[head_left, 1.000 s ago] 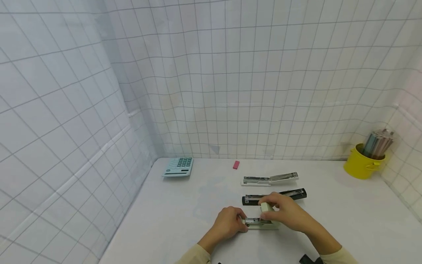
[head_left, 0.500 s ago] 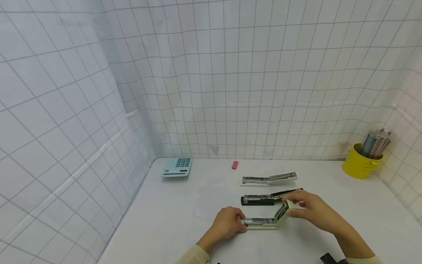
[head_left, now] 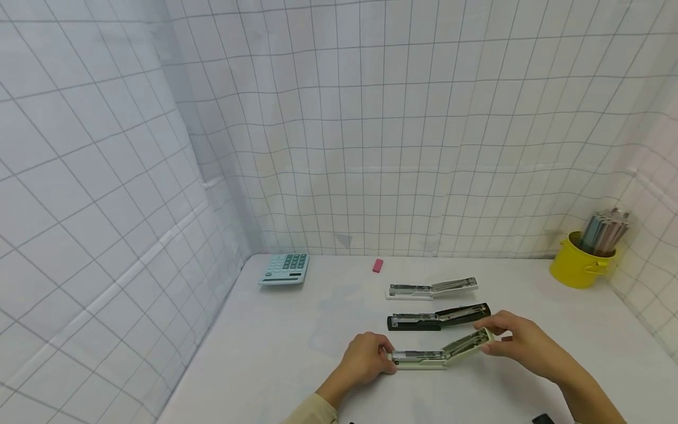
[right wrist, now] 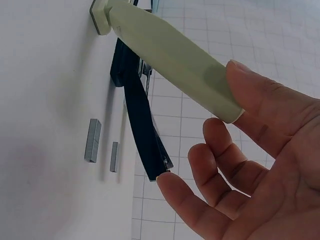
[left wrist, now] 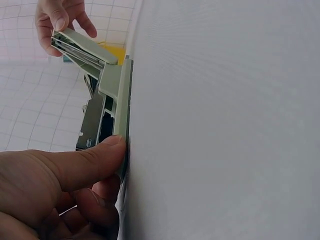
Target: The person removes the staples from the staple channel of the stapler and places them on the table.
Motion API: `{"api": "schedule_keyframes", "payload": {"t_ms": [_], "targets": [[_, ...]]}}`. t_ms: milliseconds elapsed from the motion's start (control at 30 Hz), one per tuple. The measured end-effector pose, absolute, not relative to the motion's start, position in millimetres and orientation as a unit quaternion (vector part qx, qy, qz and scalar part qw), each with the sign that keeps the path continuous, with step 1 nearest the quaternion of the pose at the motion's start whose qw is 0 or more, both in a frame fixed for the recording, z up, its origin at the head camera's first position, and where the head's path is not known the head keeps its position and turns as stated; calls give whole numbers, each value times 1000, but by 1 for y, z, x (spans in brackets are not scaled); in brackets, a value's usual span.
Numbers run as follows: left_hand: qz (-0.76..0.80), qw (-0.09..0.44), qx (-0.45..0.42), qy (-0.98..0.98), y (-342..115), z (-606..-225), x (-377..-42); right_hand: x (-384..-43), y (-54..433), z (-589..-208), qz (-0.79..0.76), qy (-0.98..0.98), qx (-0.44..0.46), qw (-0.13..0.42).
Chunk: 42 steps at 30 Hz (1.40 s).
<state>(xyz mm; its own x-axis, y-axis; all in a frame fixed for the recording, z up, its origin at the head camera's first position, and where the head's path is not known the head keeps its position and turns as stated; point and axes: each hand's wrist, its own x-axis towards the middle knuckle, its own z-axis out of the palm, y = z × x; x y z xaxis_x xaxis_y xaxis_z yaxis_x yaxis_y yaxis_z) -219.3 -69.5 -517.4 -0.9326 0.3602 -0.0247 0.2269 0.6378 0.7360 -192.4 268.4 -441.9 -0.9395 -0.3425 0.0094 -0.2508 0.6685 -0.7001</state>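
A pale green stapler (head_left: 421,364) lies on the table with its top arm swung far back to the right, tilted upward. My left hand (head_left: 365,357) pinches the left end of its base; in the left wrist view the thumb presses along the base edge (left wrist: 121,107). At the far end of the raised top arm (right wrist: 170,55), my right hand (head_left: 521,343) holds it between thumb and fingers, the other fingers loosely bent. Behind it are a black stapler (head_left: 415,325) and a white stapler (head_left: 410,297), both likewise folded open.
Two grey staple strips (right wrist: 92,141) show on the table in the right wrist view. A light blue calculator (head_left: 284,269) and a small pink block (head_left: 378,265) sit farther back. At the back right stands a yellow bucket (head_left: 574,269) holding several pencil-like sticks (head_left: 605,232).
My right hand has moved right, swinging the green stapler's top arm from steeply raised to a low tilt. The left hand keeps its place on the base.
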Motion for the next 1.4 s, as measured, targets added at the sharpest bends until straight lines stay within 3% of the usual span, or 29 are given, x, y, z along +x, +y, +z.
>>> {"api": "schedule_keyframes", "payload": {"t_ms": [1067,1267,1400], "targets": [[382,84,182,902,-68,-522,-220,-183,298,-477,-322,934,-137,76],[375,84,174,907,-68,-521,-222,-181,288,-463,-263,954,-139,48],[375,81,171,907,-70,-518,-222,-178,254,-443,-282,952,-117,21]]}}
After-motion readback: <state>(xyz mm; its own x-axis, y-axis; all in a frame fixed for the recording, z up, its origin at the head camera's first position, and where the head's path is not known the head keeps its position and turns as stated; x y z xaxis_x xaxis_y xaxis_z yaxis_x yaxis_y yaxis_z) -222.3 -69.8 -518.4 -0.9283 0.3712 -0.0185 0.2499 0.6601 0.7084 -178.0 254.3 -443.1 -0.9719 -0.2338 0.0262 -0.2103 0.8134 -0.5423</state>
